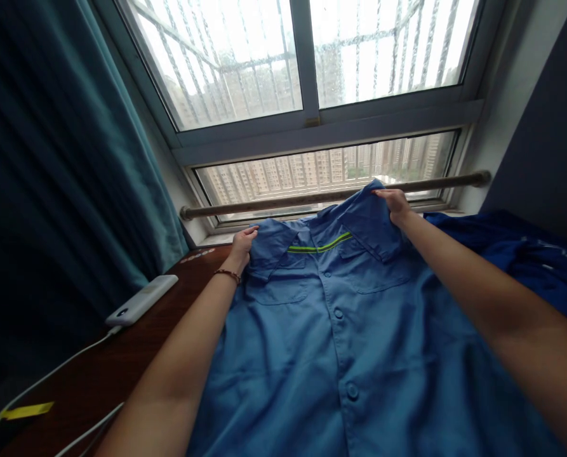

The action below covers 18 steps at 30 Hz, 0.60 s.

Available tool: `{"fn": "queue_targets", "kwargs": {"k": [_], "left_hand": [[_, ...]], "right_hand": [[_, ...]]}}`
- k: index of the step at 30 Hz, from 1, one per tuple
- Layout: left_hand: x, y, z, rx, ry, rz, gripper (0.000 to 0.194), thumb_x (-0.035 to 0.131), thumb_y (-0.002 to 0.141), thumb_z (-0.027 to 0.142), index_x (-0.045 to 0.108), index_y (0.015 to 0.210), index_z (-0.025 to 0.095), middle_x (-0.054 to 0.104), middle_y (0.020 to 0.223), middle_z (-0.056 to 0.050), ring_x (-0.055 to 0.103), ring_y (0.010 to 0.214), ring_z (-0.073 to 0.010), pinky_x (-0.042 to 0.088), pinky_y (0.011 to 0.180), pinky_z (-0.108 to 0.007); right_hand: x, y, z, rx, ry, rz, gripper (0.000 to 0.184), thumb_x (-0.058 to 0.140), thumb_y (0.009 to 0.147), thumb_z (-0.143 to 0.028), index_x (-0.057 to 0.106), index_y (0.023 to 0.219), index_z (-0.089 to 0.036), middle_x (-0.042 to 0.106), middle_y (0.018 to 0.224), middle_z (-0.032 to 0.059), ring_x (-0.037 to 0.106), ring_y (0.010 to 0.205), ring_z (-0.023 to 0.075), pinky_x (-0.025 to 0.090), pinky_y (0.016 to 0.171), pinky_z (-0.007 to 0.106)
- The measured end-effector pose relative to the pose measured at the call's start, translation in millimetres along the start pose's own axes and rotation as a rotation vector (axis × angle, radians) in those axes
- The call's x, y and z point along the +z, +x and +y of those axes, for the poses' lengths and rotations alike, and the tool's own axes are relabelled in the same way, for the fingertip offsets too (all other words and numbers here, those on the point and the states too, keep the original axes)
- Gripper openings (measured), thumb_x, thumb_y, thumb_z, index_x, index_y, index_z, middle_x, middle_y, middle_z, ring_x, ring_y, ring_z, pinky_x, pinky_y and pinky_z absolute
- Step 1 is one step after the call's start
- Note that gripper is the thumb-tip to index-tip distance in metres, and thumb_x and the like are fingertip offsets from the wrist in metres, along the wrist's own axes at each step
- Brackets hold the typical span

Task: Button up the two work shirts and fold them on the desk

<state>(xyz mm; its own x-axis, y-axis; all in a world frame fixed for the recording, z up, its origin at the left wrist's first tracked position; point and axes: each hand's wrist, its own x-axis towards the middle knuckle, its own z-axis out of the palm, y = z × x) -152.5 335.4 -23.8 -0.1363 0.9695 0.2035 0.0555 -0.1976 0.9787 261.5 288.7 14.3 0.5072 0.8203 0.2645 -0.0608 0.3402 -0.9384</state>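
A blue button-up work shirt point(287, 343) lies spread before me, its front facing up. Green-yellow piping runs across its chest, and round buttons go down the middle. At the shirt's far left corner, my left hand point(243, 246) pinches the folded cloth between thumb and fingers; a beaded bracelet circles that wrist. My right hand point(394, 203) grips the far right corner, which is lifted higher than the left one, up to the level of the metal rail point(283, 204). The lower end of the shirt runs out of view.
A white power strip point(143, 300) with a cable lies on the dark wooden surface point(188, 285) at left, near a yellow tag point(28, 411). Darker blue cloth point(516, 254) is heaped at right. A teal curtain point(97, 139) hangs left of the barred window point(245, 63).
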Motion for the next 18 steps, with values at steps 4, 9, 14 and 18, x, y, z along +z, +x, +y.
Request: {"fn": "queue_targets", "kwargs": {"k": [4,9,14,18], "left_hand": [[3.1,-13.5,31.6,0.142,-0.205,-0.063,0.044,0.062,0.064,0.021,0.059,0.106,0.007,0.067,0.083,-0.009,0.061,0.082,-0.0196,0.048,0.079,-0.034],[-8.6,-75.6,63.8,0.200,-0.328,-0.104,0.041,0.066,0.063,0.022,0.061,0.103,0.012,0.067,0.086,-0.006,0.060,0.088,-0.0197,0.046,0.084,-0.033],[-47.4,-176.2,61.7,0.051,-0.300,-0.036,0.039,0.072,0.058,0.024,0.062,0.095,0.014,0.065,0.091,-0.006,0.060,0.083,-0.0169,0.048,0.076,-0.025],[-87.3,-259.5,31.3,-0.145,0.024,-0.031,0.038,0.076,0.053,0.027,0.055,0.082,0.016,0.063,0.080,-0.001,0.061,0.075,-0.0169,0.050,0.068,-0.025]], "right_hand": [[-16.9,-14.8,-46.7,-0.068,0.088,-0.077,0.013,0.058,0.075,-0.014,0.065,0.084,-0.009,0.063,0.067,0.0028,0.061,0.069,0.0133,0.050,0.070,0.025],[-56.0,-88.8,-106.8,-0.154,0.082,-0.205,0.010,0.056,0.077,-0.011,0.065,0.081,-0.010,0.064,0.073,0.0046,0.060,0.071,0.0092,0.048,0.073,0.019],[-110.2,-206.7,-130.2,0.088,-0.209,-0.173,0.020,0.071,0.063,-0.025,0.066,0.083,-0.022,0.066,0.076,-0.0011,0.062,0.069,0.0114,0.052,0.068,0.016],[-167.0,-284.5,-95.7,0.149,-0.622,-0.340,0.023,0.070,0.058,-0.040,0.063,0.071,-0.022,0.067,0.076,0.0019,0.064,0.074,0.0241,0.057,0.064,0.027]]}}
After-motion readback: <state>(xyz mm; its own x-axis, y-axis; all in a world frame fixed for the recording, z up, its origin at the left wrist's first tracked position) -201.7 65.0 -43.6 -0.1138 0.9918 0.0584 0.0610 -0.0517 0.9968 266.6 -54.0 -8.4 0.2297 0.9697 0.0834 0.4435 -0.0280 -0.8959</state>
